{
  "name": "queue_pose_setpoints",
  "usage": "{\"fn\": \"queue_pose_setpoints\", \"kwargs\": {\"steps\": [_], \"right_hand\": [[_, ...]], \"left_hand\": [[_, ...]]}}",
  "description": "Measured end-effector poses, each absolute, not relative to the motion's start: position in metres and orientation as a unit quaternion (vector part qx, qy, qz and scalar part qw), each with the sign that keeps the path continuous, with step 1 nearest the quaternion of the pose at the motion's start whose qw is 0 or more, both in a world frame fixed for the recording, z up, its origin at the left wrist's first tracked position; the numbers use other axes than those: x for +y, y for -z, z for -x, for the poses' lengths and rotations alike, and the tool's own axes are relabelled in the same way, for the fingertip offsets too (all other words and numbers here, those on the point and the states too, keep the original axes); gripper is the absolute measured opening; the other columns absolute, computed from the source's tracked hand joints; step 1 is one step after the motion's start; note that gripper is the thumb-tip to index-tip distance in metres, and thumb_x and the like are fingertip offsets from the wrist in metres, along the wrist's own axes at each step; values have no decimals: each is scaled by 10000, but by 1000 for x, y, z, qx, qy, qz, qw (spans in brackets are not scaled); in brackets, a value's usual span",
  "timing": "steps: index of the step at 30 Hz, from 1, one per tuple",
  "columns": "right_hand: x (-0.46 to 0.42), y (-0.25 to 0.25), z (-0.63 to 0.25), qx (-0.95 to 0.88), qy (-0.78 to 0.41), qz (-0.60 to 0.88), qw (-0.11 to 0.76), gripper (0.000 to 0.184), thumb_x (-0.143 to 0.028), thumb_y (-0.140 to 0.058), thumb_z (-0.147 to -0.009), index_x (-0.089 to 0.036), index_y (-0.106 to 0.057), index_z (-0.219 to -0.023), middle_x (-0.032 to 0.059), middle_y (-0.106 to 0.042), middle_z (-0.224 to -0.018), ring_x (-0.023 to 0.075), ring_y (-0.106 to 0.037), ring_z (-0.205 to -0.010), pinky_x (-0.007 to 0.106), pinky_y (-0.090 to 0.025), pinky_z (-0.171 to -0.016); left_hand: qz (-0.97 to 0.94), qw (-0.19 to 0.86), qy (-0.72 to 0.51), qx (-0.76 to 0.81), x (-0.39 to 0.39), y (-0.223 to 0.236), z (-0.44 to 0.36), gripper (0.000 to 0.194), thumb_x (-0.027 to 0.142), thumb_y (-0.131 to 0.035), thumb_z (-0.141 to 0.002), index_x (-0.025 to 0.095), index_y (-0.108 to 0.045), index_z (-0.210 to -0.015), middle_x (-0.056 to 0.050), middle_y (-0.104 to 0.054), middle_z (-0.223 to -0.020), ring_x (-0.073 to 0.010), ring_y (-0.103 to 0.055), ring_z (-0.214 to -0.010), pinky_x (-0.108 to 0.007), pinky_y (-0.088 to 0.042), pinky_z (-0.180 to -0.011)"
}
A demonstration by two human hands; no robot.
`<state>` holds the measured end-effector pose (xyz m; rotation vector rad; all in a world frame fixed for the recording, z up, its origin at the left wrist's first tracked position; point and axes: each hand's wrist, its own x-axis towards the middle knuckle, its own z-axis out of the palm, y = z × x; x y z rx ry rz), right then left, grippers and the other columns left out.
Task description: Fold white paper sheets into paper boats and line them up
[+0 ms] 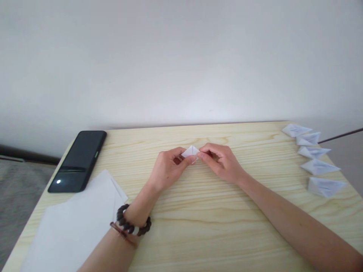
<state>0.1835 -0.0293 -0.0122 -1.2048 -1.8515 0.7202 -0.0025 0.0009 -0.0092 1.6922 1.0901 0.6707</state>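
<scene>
A small folded piece of white paper point(191, 152) is pinched between both hands near the middle of a pale wooden table point(198, 215). My left hand point(168, 168) grips its left side with thumb and fingers closed. Closed on the paper's right side, my right hand point(221, 160) meets the left one at the fingertips. The paper shows only a small triangular peak above the fingers. A dark beaded bracelet point(132, 224) circles my left wrist.
A black phone point(78, 160) lies at the table's far left corner. White paper sheets point(73, 226) are stacked at the near left. Several folded white paper shapes point(314, 158) line the right edge. A plain wall stands behind the table.
</scene>
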Motion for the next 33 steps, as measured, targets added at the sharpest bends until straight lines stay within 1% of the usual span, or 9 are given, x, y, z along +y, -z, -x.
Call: {"fn": "queue_pose_setpoints", "kwargs": {"steps": [3, 5, 6, 9, 12, 14, 19, 25, 33], "right_hand": [[-29, 12, -185, -735, -301, 462, 394, 161, -212, -517, -896, -166, -573, -752, -37, -504, -627, 66, -413, -524, 197, -308, -472], [-30, 12, -185, -747, -297, 449, 390, 143, -198, -528, -880, -167, -569, -747, -33, -512, -629, 72, -437, -542, 199, -335, -501], [-30, 12, -185, -751, -295, 445, 389, 134, -194, -532, -874, -168, -569, -748, -30, -520, -636, 75, -453, -556, 201, -348, -516], [-30, 13, -185, -751, -286, 443, 398, 113, -187, -534, -866, -173, -567, -759, -24, -532, -657, 82, -475, -579, 205, -373, -542], [-29, 15, -184, -747, -266, 447, 414, 36, -202, -564, -858, -178, -577, -837, -8, -582, -737, 90, -507, -628, 215, -405, -594], [-28, 16, -183, -749, -254, 448, 417, 51, -229, -585, -858, -184, -585, -882, 1, -615, -785, 94, -526, -653, 222, -418, -620], [-29, 14, -179, -734, -249, 476, 415, 123, -266, -553, -885, -193, -601, -797, -1, -626, -712, 98, -514, -598, 229, -413, -574], [-30, 14, -179, -691, -301, 499, 428, 148, -290, -579, -870, -185, -617, -773, -1, -642, -690, 99, -548, -580, 216, -427, -537], [-30, 15, -180, -664, -308, 513, 449, 158, -313, -573, -880, -188, -627, -799, 10, -659, -731, 123, -584, -653, 233, -451, -581]], "left_hand": [[-698, 479, -316, 427, -1, 9, 1, 280, 416, -568, -857, 154, -665, -862, -29, -653, -742, -126, -566, -624, -213, -385, -499], [-686, 483, -352, 414, -1, 9, 0, 254, 386, -576, -859, 166, -663, -953, -50, -678, -870, -147, -606, -729, -215, -426, -540], [-677, 487, -365, 414, -1, 9, 0, 243, 373, -593, -851, 169, -663, -963, -55, -681, -894, -152, -612, -757, -214, -436, -548], [-655, 500, -379, 421, 0, 10, 1, 204, 347, -633, -828, 165, -678, -907, -54, -682, -856, -152, -611, -764, -202, -430, -527], [-653, 506, -379, 417, 2, 11, 3, 181, 339, -654, -818, 174, -707, -871, -56, -682, -851, -158, -615, -792, -187, -420, -502], [-656, 509, -378, 410, 2, 11, 3, 169, 336, -664, -811, 185, -727, -855, -59, -681, -865, -160, -617, -797, -178, -420, -478], [-625, 529, -392, 418, 1, 9, 0, 167, 334, -689, -780, 176, -735, -808, -53, -667, -833, -138, -606, -688, -173, -461, -438], [-606, 535, -408, 424, 0, 7, -2, 175, 318, -692, -774, 145, -722, -777, -44, -670, -793, -124, -596, -664, -184, -512, -481], [-577, 535, -440, 433, 1, 8, -2, 184, 328, -696, -770, 145, -702, -781, -20, -672, -755, -112, -592, -628, -185, -494, -462]]}}
